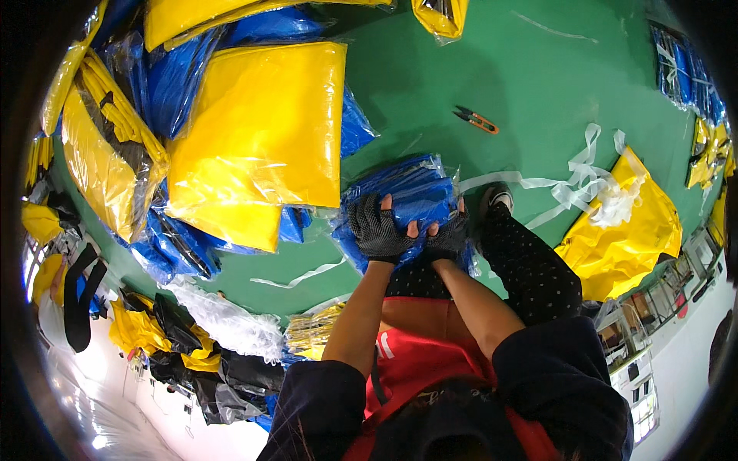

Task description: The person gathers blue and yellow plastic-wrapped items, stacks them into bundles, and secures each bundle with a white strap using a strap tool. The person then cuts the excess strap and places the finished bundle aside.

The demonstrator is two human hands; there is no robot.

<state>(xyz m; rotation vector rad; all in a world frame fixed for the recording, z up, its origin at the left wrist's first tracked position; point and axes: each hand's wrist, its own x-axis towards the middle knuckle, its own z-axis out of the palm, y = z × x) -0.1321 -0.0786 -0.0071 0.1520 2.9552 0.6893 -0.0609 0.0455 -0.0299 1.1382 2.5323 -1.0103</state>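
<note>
Between my hands is a stack of folded blue plastic packages [415,188] in clear wrap, close in front of my lap. My left hand [378,229], in a dark fingerless glove, grips its left side with the fingers bent over it. On the right side, my right hand [448,233], gloved the same way, closes on the near edge; part of it is hidden by the plastic. Just left of the stack lies a large yellow folded package [265,127] in clear film, on top of blue ones.
Orange-handled thread snips [478,120] lie on the green floor [430,77] ahead. To the right, white ribbon strips [573,188] trail onto a yellow plastic piece [626,234]. A white plastic heap [227,315] and a yellow bundle [315,330] lie near my left forearm. Tied blue bundles [680,69] sit far right.
</note>
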